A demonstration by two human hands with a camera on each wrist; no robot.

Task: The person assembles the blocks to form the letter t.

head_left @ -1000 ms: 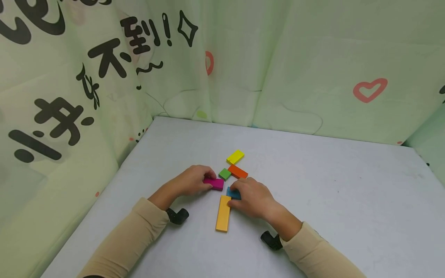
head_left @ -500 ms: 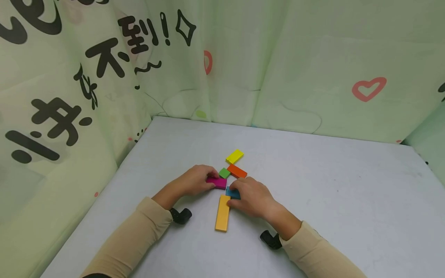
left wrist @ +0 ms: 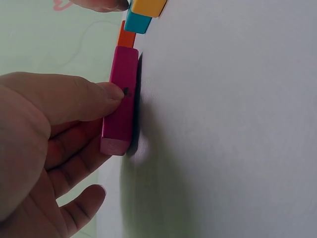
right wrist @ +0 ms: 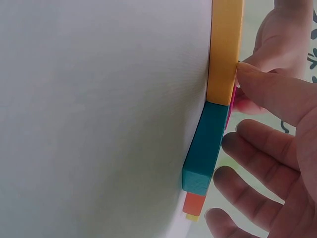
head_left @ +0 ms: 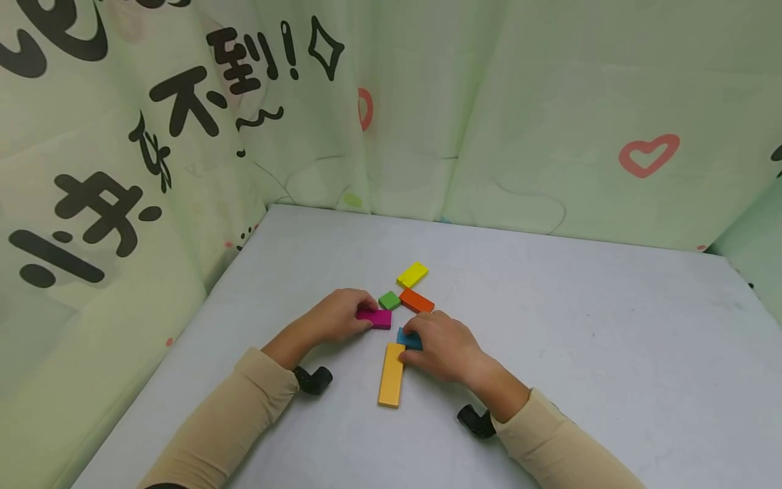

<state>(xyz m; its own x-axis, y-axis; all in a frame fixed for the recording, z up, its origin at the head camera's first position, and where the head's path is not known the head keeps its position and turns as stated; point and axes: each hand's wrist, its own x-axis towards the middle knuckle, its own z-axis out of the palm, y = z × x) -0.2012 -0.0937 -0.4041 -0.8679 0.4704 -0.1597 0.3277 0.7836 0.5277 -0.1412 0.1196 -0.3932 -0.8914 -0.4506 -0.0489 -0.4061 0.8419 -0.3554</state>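
My left hand [head_left: 345,316] pinches a magenta rectangular block [head_left: 380,320] between thumb and fingers. In the left wrist view the thumb presses one side of the magenta block [left wrist: 120,101], with a dark shadow along its edge. My right hand [head_left: 446,346] rests at a blue block [head_left: 408,338] and a longer yellow-orange block [head_left: 391,377]. In the right wrist view its thumb touches the edge of the yellow-orange block [right wrist: 224,54]; the fingers lie relaxed beside the blue block [right wrist: 203,148]. A small green block [head_left: 389,300] lies just beyond the magenta one.
An orange-red block [head_left: 418,301] lies right of the green one, with a yellow block [head_left: 412,274] beyond it. All lie on a white tabletop [head_left: 586,339]. A pale green printed curtain [head_left: 525,122] encloses the table at the back and left.
The magenta block moved right in my left hand, then back left. The green block now sits slightly farther left. My right hand and the blocks beside it stay put.
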